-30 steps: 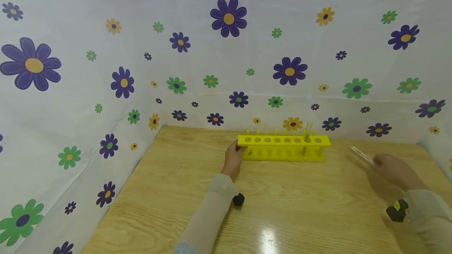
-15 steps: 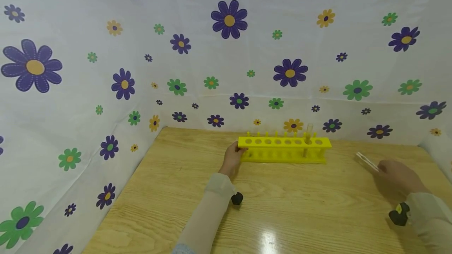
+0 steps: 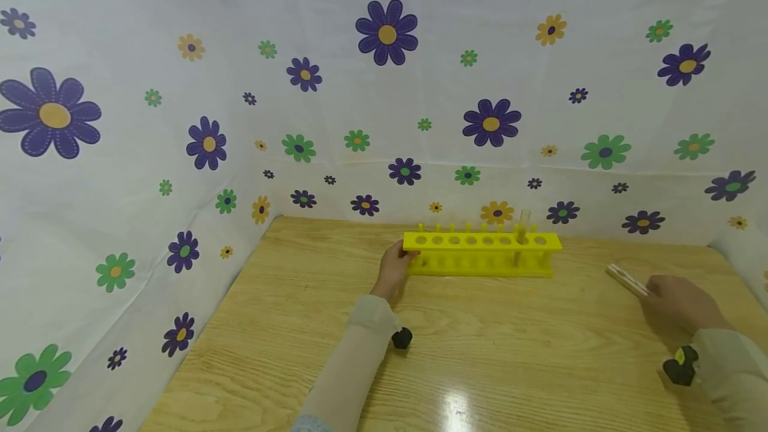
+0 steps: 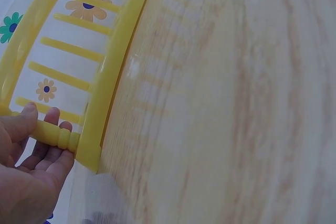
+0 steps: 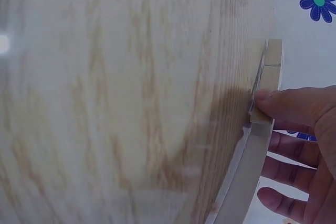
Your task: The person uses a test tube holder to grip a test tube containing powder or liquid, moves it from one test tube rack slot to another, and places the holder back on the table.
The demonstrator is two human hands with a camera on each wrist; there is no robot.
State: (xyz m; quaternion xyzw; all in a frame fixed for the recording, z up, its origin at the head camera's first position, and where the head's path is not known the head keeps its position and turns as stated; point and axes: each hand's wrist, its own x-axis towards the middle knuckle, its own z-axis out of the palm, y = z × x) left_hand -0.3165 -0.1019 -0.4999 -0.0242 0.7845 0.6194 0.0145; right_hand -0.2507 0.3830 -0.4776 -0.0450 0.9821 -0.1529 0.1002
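A yellow test tube rack (image 3: 480, 242) stands upright near the back of the table. One glass test tube (image 3: 525, 222) sits in a hole toward its right end. My left hand (image 3: 394, 269) grips the post at the rack's left end; in the left wrist view, thumb and fingers (image 4: 52, 161) wrap around that post (image 4: 52, 134). Off to the right of the rack, my right hand (image 3: 681, 299) holds a wooden test tube holder (image 3: 627, 280), its far end angled up and left. In the right wrist view the thumb (image 5: 270, 100) presses on the holder's short arm (image 5: 261, 115).
Wood-grain table (image 3: 468, 332) spreads out in front of the rack. Behind it and at the left hangs a white cloth (image 3: 336, 112) printed with flowers. The rack's upright drying pegs (image 4: 63, 74) rise along its back. Black wrist cameras (image 3: 402, 338) sit at both cuffs.
My right hand has moved slightly right and toward me with the test tube holder, whose broader side now shows in the head view. My left hand and the rack have stayed put.
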